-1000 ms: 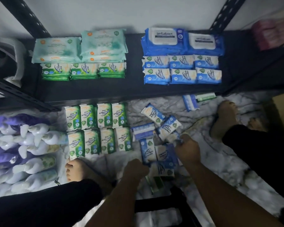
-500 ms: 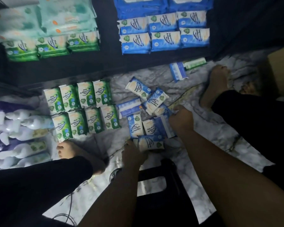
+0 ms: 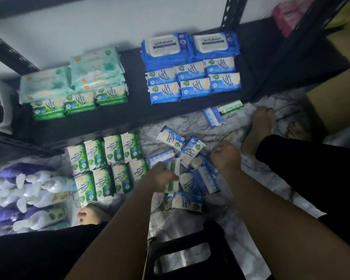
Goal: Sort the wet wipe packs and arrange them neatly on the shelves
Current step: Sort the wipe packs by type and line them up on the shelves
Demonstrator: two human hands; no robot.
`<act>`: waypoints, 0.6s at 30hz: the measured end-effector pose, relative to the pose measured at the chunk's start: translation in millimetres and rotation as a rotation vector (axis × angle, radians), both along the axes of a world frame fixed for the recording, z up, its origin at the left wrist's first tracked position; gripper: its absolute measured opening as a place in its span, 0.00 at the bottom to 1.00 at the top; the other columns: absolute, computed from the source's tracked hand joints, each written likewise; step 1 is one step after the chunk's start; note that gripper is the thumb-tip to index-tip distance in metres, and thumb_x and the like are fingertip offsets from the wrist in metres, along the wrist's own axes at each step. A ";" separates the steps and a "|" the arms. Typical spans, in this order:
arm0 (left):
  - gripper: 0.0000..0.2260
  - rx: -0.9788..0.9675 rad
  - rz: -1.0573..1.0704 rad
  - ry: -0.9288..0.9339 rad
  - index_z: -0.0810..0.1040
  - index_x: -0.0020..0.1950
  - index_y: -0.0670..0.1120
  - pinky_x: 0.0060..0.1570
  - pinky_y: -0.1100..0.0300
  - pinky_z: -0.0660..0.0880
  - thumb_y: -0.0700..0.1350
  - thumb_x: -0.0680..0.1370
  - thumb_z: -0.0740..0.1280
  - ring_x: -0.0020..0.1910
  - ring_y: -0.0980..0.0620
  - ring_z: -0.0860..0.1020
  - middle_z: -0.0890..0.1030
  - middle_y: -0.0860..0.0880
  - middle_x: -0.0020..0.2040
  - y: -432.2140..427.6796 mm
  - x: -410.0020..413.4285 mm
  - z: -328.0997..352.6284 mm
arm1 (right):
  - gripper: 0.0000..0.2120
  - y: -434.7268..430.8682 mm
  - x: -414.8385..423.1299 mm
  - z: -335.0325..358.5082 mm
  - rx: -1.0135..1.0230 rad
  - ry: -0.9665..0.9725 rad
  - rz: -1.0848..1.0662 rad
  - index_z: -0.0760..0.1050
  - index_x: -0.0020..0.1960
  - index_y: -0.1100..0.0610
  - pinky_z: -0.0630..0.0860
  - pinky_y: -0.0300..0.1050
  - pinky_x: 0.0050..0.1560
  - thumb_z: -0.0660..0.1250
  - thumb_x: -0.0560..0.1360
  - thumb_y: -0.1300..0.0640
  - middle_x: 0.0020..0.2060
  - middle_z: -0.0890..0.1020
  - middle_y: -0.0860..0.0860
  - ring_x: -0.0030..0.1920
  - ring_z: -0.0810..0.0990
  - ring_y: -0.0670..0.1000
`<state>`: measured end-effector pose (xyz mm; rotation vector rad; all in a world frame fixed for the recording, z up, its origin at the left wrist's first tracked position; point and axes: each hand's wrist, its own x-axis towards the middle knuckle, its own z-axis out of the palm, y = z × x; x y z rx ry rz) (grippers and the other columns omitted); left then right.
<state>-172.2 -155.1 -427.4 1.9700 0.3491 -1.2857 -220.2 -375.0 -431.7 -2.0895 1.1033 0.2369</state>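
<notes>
a black stool (image 3: pixel 182 257) sits nearest, between the person's legs. just past it the left hand (image 3: pixel 162 177) grips a green-and-white wipe pack (image 3: pixel 175 166), fingers curled round its edge, above the marbled floor (image 3: pixel 251 209). the right hand (image 3: pixel 227 158) rests knuckles-up on the loose heap of blue packs (image 3: pixel 190 153); i cannot tell whether it holds one. left of the heap, green floor packs (image 3: pixel 109 158) lie in two tidy rows of four, beside white and purple bottles (image 3: pixel 28 188). farther off, the dark shelf (image 3: pixel 137 118) carries green shelf packs (image 3: pixel 79 104) before pale teal packs (image 3: pixel 95 71), and small blue shelf packs (image 3: pixel 194 81) before two large antabax packs (image 3: pixel 166 47).
</notes>
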 end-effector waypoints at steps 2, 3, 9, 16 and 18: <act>0.25 -0.201 0.176 0.087 0.71 0.69 0.46 0.32 0.56 0.80 0.42 0.74 0.75 0.39 0.47 0.83 0.81 0.43 0.50 -22.8 10.9 12.7 | 0.10 -15.0 11.7 0.2 -0.039 -0.033 -0.002 0.80 0.53 0.59 0.79 0.48 0.50 0.67 0.72 0.61 0.49 0.84 0.60 0.53 0.81 0.63; 0.25 -0.288 0.226 0.102 0.69 0.71 0.51 0.36 0.54 0.81 0.39 0.77 0.72 0.45 0.44 0.83 0.81 0.42 0.56 -35.5 19.2 10.1 | 0.12 -24.6 18.7 0.0 -0.067 -0.029 0.012 0.80 0.55 0.58 0.78 0.47 0.51 0.68 0.72 0.61 0.50 0.84 0.60 0.54 0.81 0.63; 0.32 -0.482 0.468 0.124 0.70 0.72 0.43 0.50 0.42 0.79 0.38 0.66 0.61 0.49 0.38 0.80 0.78 0.34 0.60 -98.9 57.9 -18.5 | 0.25 -98.3 73.5 -26.4 -0.116 0.028 0.139 0.73 0.70 0.59 0.73 0.51 0.64 0.68 0.75 0.56 0.65 0.77 0.61 0.65 0.75 0.63; 0.12 -0.534 0.590 0.188 0.75 0.65 0.48 0.32 0.55 0.80 0.42 0.82 0.62 0.40 0.43 0.83 0.83 0.41 0.50 -127.3 102.7 -68.5 | 0.38 -150.1 126.1 -75.7 -0.308 0.342 0.605 0.50 0.81 0.54 0.60 0.63 0.73 0.67 0.79 0.49 0.81 0.52 0.52 0.79 0.52 0.62; 0.12 -0.499 0.578 0.181 0.76 0.66 0.52 0.31 0.57 0.78 0.44 0.82 0.64 0.38 0.46 0.84 0.84 0.44 0.49 -130.2 111.8 -80.5 | 0.41 -156.5 131.9 -85.6 -0.298 0.364 0.655 0.44 0.82 0.52 0.56 0.65 0.74 0.66 0.79 0.48 0.81 0.48 0.50 0.79 0.50 0.62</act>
